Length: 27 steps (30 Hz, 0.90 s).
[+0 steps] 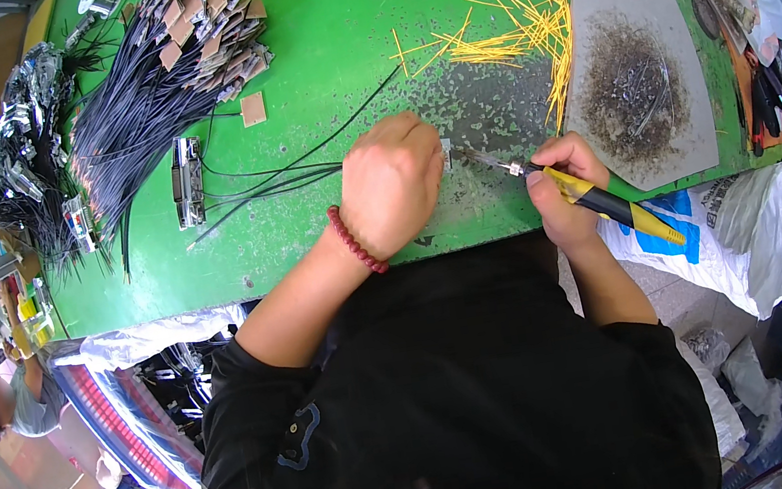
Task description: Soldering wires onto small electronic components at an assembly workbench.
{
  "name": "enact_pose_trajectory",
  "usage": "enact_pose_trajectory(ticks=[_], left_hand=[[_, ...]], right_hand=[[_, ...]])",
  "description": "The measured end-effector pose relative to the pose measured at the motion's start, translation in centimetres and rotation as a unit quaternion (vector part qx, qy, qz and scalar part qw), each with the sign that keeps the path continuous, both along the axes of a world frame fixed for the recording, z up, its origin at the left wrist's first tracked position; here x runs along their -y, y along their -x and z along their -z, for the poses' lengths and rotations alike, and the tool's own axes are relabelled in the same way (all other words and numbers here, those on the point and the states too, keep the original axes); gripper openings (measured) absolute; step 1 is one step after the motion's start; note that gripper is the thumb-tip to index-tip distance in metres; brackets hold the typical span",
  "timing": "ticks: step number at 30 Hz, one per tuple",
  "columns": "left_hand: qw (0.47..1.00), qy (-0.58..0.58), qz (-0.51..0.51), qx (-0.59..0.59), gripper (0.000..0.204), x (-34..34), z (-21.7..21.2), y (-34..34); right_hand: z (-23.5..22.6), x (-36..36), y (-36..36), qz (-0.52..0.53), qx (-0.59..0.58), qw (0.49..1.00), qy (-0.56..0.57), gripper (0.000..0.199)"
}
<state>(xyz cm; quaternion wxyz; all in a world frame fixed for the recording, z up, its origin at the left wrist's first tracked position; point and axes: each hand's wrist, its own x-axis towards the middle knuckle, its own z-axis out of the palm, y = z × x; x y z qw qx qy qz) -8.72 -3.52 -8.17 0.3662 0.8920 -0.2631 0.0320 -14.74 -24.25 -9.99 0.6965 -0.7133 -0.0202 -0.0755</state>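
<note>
My left hand (394,183), with a red bead bracelet at its wrist, is closed over several thin black cables (284,171). They run left from it to a silver metal part (188,184) lying on the bench. A small pale piece (446,153) shows at the hand's right edge; the fingers hide most of it. In my right hand (565,188) is a soldering iron (607,202) with a yellow and black handle. Its metal tip points left, close to that pale piece; whether they touch I cannot tell.
Bundled black cables with brown tabs (183,73) and silver-ended cables (33,146) lie at the left of the green bench (329,31). Thin yellow sticks (520,28) are scattered at right, beside a scorched grey board (620,150). A person (29,395) is at far left.
</note>
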Motion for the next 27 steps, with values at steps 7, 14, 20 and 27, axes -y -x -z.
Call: enact_pose_trajectory(ticks=[7,14,20,27], left_hand=[[0.999,-0.028,0.012,-0.027,0.005,0.15,-0.85,-0.41],[0.999,-0.001,0.009,-0.041,0.005,0.02,-0.6,-0.43],[0.999,-0.005,0.011,-0.036,0.005,-0.05,-0.46,-0.32],[1.0,0.002,0.006,-0.016,0.005,-0.05,-0.15,-0.3]], right_hand=[[0.05,-0.07,0.11,-0.005,-0.007,1.0,-0.01,0.018],[0.24,0.09,-0.1,-0.004,0.011,1.0,-0.014,0.018],[0.08,-0.05,-0.02,-0.03,0.002,0.999,0.015,0.016],[0.24,-0.13,0.02,0.0,0.037,0.999,-0.01,0.016]])
